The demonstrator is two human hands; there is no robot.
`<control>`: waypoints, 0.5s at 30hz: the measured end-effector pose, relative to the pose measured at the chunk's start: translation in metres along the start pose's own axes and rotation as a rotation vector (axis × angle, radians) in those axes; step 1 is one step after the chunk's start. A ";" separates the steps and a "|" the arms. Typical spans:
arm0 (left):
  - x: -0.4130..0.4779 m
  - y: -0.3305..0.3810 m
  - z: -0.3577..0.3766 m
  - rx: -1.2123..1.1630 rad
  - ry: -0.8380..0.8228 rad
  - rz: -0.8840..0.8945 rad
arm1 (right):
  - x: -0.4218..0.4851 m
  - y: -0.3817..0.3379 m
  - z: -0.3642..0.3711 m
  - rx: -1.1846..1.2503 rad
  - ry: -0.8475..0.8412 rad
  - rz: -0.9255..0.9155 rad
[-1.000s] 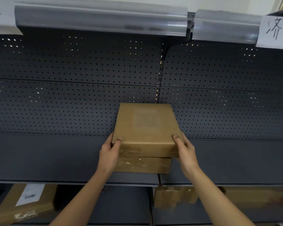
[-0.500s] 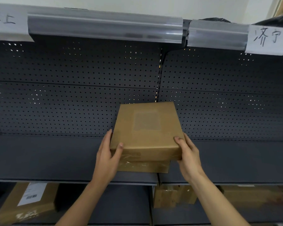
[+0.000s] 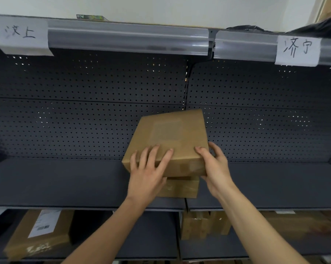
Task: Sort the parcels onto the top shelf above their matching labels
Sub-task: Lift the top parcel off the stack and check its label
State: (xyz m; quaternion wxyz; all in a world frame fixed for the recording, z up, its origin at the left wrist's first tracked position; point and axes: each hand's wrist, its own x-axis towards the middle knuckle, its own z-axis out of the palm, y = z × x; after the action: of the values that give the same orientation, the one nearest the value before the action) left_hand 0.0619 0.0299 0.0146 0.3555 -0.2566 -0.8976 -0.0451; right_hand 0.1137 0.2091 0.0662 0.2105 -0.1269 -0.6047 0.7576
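Note:
A flat brown cardboard parcel (image 3: 170,138) is tilted up on its left side above a second brown parcel (image 3: 179,187) that lies on the middle shelf (image 3: 56,181). My left hand (image 3: 148,172) lies fingers spread over the top parcel's near left corner. My right hand (image 3: 215,166) grips its near right corner. Two handwritten white paper labels hang from the top shelf's clear rail: one at the left (image 3: 21,38), one at the right (image 3: 298,50). A faint square patch shows on the top parcel's upper face.
Dark perforated back panels stand behind the middle shelf. On the lower shelf sit a labelled brown box (image 3: 38,237) at left and taped boxes (image 3: 204,223) near the centre. Black bags (image 3: 313,27) and a thin green item (image 3: 90,16) lie on the top shelf.
The top parcel has lifted and twisted, its left side rising off the lower parcel. My left hand slid from the side onto its top face. The camera has tilted upward, showing more of the top shelf.

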 end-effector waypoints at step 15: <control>-0.016 0.020 -0.025 -0.975 0.207 -0.695 | -0.023 0.037 -0.024 -0.149 -0.078 0.121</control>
State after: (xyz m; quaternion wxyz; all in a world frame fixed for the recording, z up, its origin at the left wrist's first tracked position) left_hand 0.0976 0.0339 0.0205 0.2467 -0.0759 -0.7655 -0.5894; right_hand 0.1390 0.2124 0.0235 0.1304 -0.1487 -0.6584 0.7262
